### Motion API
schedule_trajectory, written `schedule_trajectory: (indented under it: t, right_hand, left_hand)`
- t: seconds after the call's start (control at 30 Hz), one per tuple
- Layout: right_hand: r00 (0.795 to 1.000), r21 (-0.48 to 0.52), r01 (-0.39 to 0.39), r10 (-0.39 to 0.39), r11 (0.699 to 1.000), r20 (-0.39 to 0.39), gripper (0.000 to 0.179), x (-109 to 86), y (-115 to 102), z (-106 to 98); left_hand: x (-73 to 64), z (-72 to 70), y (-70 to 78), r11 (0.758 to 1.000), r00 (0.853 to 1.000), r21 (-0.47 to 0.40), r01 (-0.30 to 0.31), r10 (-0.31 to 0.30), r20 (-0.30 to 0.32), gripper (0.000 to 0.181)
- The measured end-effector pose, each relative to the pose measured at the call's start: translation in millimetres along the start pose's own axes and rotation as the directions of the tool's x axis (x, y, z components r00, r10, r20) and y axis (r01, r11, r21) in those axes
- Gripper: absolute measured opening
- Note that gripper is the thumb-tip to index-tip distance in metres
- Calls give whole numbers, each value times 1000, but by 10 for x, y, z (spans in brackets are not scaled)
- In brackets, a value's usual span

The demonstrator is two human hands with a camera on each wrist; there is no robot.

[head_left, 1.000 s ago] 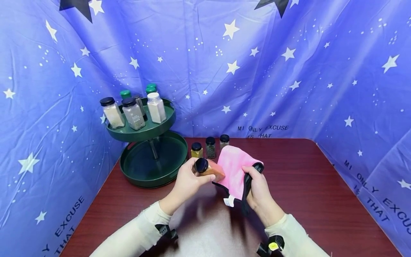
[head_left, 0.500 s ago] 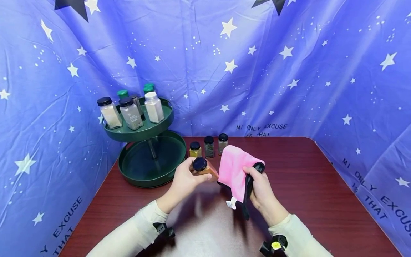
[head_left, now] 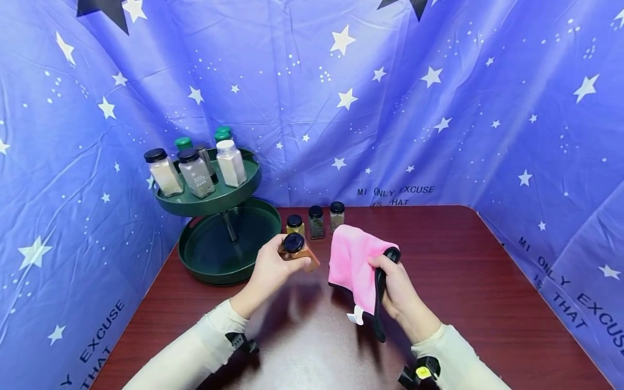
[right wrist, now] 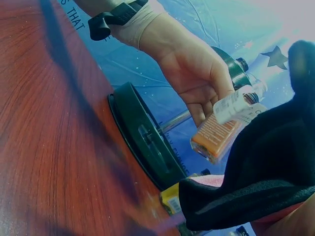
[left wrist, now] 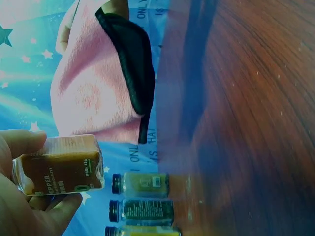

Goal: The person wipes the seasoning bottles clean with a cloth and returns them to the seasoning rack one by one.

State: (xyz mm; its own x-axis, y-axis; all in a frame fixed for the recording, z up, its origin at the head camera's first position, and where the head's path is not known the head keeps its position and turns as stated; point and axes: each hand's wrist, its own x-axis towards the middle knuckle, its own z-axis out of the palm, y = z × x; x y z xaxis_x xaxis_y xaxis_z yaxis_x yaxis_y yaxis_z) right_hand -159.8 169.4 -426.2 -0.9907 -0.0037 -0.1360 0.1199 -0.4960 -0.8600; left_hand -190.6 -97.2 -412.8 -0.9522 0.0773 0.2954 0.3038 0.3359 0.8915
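My left hand (head_left: 274,262) grips a clear square spice jar (left wrist: 69,164) of orange-brown powder with a black lid, tilted above the table. Part of the word "PEPPER" shows on its label in the left wrist view. To the right, my right hand (head_left: 400,287) pinches the edge of a pink cloth (head_left: 353,260) with black trim and a white tag (head_left: 357,315). The cloth hangs down, apart from the jar. Behind the held jar stand three black-lidded spice jars: a yellow one (head_left: 294,223), a dark green one (head_left: 316,223) and a greyish one (head_left: 337,215).
A green two-tier round rack (head_left: 209,205) stands at the left. Its upper tier carries several jars, including a white-lidded jar (head_left: 231,164) and a black pepper jar (head_left: 196,174). The lower tier (head_left: 234,265) shows its bare floor. Starry blue fabric (head_left: 312,97) surrounds the dark red table (head_left: 468,281).
The jar in my left hand has moved left, away from the cloth it was touching. The cloth now hangs lower and freer from my right hand. The head view has shifted slightly.
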Motion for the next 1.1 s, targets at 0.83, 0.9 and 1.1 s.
schedule_trajectory:
  t: [0.83, 0.9, 1.1]
  right_hand:
    - [999, -13, -17, 18, 1000, 38, 15, -8, 10, -31]
    - [999, -8, -16, 16, 1000, 35, 16, -6, 16, -26]
    - [1000, -7, -23, 23, 1000, 19, 14, -9, 19, -15]
  left_hand:
    - [150, -613, -318, 986, 976, 133, 98, -70, -204, 39]
    - [169, -675, -347, 982, 974, 154, 108, -73, -217, 40]
    - [232, -866, -400, 973, 968, 185, 134, -89, -233, 44]
